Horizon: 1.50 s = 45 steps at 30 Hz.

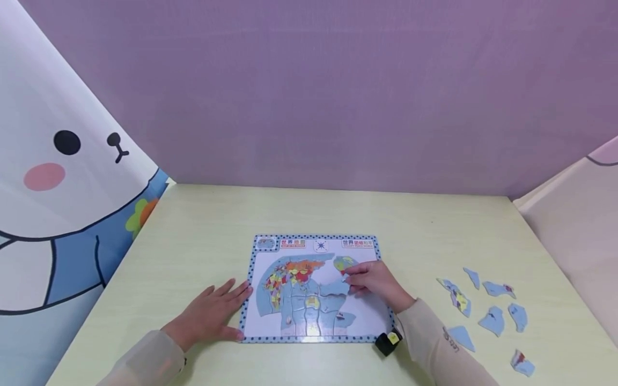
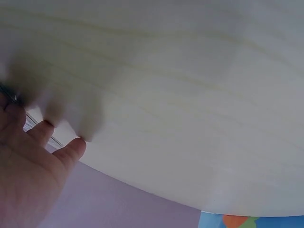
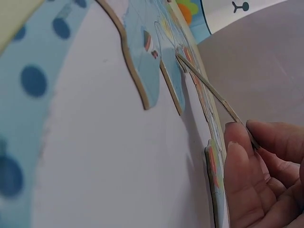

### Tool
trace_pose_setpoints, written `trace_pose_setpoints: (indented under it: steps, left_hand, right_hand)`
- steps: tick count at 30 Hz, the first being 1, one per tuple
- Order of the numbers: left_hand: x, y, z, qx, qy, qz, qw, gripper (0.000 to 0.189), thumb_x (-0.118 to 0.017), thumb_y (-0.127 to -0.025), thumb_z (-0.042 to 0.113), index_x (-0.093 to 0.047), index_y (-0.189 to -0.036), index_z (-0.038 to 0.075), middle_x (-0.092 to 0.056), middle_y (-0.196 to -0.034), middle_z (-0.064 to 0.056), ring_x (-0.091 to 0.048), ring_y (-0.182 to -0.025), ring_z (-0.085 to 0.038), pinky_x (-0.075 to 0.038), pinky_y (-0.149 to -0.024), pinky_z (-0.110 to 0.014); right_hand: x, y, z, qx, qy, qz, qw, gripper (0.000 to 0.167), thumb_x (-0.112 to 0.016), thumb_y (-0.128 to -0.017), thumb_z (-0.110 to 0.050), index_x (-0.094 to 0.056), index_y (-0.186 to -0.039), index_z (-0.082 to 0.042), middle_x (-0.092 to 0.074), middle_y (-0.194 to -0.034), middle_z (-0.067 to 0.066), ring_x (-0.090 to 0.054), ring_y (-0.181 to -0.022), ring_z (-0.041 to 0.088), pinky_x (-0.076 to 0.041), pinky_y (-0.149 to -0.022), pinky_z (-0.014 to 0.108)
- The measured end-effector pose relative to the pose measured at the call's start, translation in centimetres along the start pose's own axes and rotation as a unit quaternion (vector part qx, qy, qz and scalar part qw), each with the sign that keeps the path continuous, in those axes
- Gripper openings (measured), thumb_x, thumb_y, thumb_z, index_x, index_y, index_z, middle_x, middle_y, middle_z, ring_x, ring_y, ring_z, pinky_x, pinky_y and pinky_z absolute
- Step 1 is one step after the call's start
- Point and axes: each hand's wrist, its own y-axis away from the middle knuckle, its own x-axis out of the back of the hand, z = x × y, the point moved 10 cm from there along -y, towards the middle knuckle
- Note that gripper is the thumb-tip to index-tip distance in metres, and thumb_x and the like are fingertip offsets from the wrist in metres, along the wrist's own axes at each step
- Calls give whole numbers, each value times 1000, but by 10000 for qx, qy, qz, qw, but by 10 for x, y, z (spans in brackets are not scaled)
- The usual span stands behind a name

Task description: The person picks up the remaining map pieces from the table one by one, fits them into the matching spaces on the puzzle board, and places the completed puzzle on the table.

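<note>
A world map puzzle board (image 1: 251,313) with a dotted blue border lies on the table, its left and middle parts filled with joined map pieces (image 1: 299,292). My right hand (image 1: 374,281) is over the board's right half. Thumb and fingers pinch a thin blue puzzle piece (image 3: 211,90), which slants up off the board with its far edge at the joined pieces. Just beyond these fingers, a separate green and blue piece (image 1: 344,262) lies on the board. My left hand (image 1: 212,311) lies at the board's left edge with fingers extended, fingertips on the border.
Several loose puzzle pieces (image 1: 492,320) lie scattered on the table (image 1: 212,220) to the right. A small black box (image 1: 388,342) is by the right sleeve at the board's lower right corner. Behind the table hangs a purple cloth (image 1: 309,107); a cartoon-printed cloth (image 1: 82,214) is on the left.
</note>
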Motion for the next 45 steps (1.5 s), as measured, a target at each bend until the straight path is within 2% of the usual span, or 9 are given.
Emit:
trace_pose_setpoints:
  steps: [7, 13, 18, 33, 45]
  left_hand:
    - [1, 0, 1, -34, -30, 20, 10000, 93, -66, -76, 63, -38, -147, 11, -35, -153, -6, -24, -141, -36, -27, -106, -62]
    - [0, -1, 0, 95, 62, -73, 9999, 93, -67, -75, 63, -38, -147, 12, -34, -153, -4, -22, -142, -35, -25, -107, -62]
    - [1, -1, 1, 45, -14, -61, 10000, 93, -67, -75, 63, -38, -147, 12, -34, -153, -5, -23, -142, -36, -26, -106, -62]
    - [-2, -3, -2, 72, 124, -85, 9999, 93, -69, -75, 61, -38, -147, 12, -34, -153, -5, -22, -142, -36, -25, -106, -64]
    - [-2, -4, -1, 73, 51, -68, 9999, 93, -69, -75, 61, -38, -147, 12, -34, -153, -5, -22, -142, -36, -26, -105, -63]
  right_hand:
    - [-2, 0, 2, 43, -34, -76, 10000, 22, -66, -85, -1, -69, -106, 7, -72, -89, 14, -66, -63, 17, -55, -59, 28]
    - [-3, -2, 3, -2, -50, -96, 9999, 22, -66, -85, 0, -68, -106, 7, -71, -86, 12, -66, -63, 16, -55, -59, 27]
    - [-5, -2, 4, -8, -65, -128, 9999, 21, -65, -85, -1, -69, -105, 6, -71, -87, 12, -65, -63, 16, -54, -59, 26]
    - [-7, -4, 4, -74, 132, 7, 9999, 19, -66, -86, -1, -69, -104, 5, -70, -85, 8, -63, -65, 16, -55, -62, 27]
    - [-7, -7, 8, -143, 279, 172, 9994, 16, -68, -84, 1, -72, -100, 1, -70, -88, 7, -63, -66, 16, -54, -62, 28]
